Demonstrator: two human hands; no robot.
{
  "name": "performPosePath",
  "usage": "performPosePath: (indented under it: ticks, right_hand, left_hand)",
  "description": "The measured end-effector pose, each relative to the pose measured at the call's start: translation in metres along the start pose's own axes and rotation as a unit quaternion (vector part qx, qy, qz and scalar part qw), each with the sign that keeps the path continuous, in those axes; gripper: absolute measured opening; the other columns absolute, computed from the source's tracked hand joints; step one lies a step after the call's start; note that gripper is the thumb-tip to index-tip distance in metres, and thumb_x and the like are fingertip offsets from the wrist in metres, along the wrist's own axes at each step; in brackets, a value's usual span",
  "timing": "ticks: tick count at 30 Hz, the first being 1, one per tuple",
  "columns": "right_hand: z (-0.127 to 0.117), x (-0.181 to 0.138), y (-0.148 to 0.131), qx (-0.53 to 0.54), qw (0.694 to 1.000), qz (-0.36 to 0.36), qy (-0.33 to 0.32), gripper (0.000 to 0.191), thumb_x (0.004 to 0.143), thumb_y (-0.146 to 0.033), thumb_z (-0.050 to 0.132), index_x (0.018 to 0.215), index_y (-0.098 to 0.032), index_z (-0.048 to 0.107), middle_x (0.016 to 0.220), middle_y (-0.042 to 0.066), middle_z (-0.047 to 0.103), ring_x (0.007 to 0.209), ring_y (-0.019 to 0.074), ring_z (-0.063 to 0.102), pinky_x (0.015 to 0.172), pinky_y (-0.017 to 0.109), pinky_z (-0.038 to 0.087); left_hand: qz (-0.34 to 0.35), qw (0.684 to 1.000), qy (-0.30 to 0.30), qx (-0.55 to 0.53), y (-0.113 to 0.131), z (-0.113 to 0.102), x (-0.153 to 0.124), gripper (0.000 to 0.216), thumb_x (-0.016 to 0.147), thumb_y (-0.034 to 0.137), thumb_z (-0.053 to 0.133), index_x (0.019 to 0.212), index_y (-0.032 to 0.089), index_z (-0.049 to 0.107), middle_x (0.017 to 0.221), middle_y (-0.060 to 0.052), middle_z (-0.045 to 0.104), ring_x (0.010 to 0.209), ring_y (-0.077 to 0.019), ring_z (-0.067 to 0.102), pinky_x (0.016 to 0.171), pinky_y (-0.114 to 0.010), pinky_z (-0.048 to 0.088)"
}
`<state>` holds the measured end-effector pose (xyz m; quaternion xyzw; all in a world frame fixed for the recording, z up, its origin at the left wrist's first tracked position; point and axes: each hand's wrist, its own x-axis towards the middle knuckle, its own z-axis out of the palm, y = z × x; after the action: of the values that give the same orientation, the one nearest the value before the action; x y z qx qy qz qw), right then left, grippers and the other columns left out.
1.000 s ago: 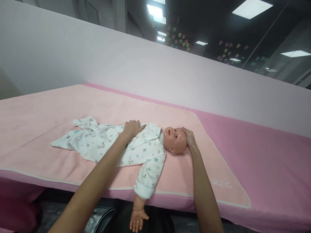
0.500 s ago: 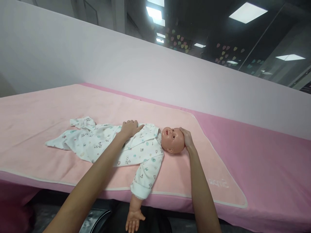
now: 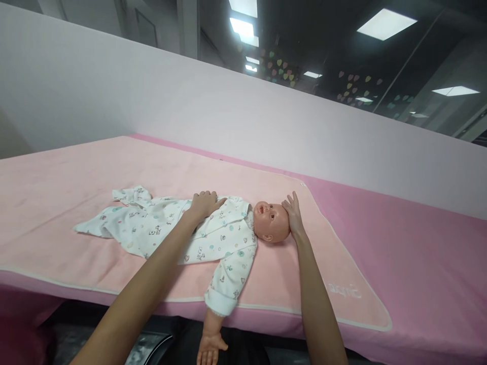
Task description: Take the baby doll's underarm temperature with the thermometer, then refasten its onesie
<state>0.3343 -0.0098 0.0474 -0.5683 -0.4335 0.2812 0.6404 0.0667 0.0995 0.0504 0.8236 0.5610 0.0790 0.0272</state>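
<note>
A baby doll (image 3: 267, 222) in a white printed romper (image 3: 167, 230) lies on its back on a light pink blanket (image 3: 76, 177), head toward the right. My left hand (image 3: 204, 203) lies on the doll's chest with its fingers curled over the romper's far side. My right hand (image 3: 292, 216) rests against the top of the doll's head, fingers spread and lifting off it. One doll arm (image 3: 213, 334) hangs over the near edge of the bed.
The blanket covers a darker pink mattress (image 3: 418, 263) that runs along a pale wall (image 3: 228, 106). Above the wall is dark glass with heart stickers and ceiling lights. The near edge of the bed drops to a dark floor.
My right hand's fingers have opened and lifted from cupping the doll's head. The left hand has stayed on the chest. The view has shifted slightly.
</note>
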Motion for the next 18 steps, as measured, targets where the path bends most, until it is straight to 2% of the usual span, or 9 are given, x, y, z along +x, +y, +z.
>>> performPosePath:
  ticks: [4,6,9,18]
  right_hand:
    - [-0.0005,-0.0004,-0.0028,0.022,0.999,0.029,-0.034,0.057,0.071,-0.039,0.058,0.125,-0.026,0.048,0.118,0.005,0.059,0.11,0.022,0.054,0.095,0.037,0.042]
    - [-0.0007,-0.0005,-0.0034,0.025,0.998,0.025,-0.045,0.046,0.07,-0.04,0.058,0.112,-0.022,0.059,0.104,0.005,0.066,0.102,0.0232,0.058,0.091,0.037,0.045]
    - [-0.0007,-0.0007,-0.0038,0.017,0.999,0.006,-0.043,0.036,0.069,-0.04,0.058,0.099,-0.021,0.065,0.097,0.004,0.069,0.098,0.0236,0.059,0.089,0.037,0.045]
    - [-0.0005,-0.0017,-0.0065,-0.011,0.999,-0.015,-0.029,0.03,0.069,-0.04,0.058,0.09,-0.021,0.068,0.1,0.004,0.068,0.101,0.0234,0.057,0.091,0.036,0.042]
  left_hand:
    - [0.001,1.0,0.006,0.006,-0.0006,0.0017,0.0006,0.058,0.086,0.055,0.02,0.109,0.013,0.053,0.113,-0.018,0.058,0.107,-0.0305,0.049,0.089,-0.043,0.034]
    - [0.001,1.0,0.009,0.006,-0.0017,0.0035,0.002,0.058,0.087,0.054,0.02,0.109,0.012,0.054,0.113,-0.018,0.058,0.107,-0.0307,0.049,0.088,-0.044,0.035]
    - [0.003,1.0,0.008,0.006,-0.003,0.005,0.0035,0.059,0.087,0.055,0.019,0.11,0.013,0.054,0.114,-0.018,0.057,0.108,-0.0309,0.049,0.089,-0.044,0.035]
    - [0.003,1.0,0.002,0.008,-0.0003,-0.0001,-0.0008,0.06,0.087,0.056,0.019,0.111,0.012,0.053,0.115,-0.018,0.057,0.109,-0.0308,0.049,0.089,-0.043,0.035]
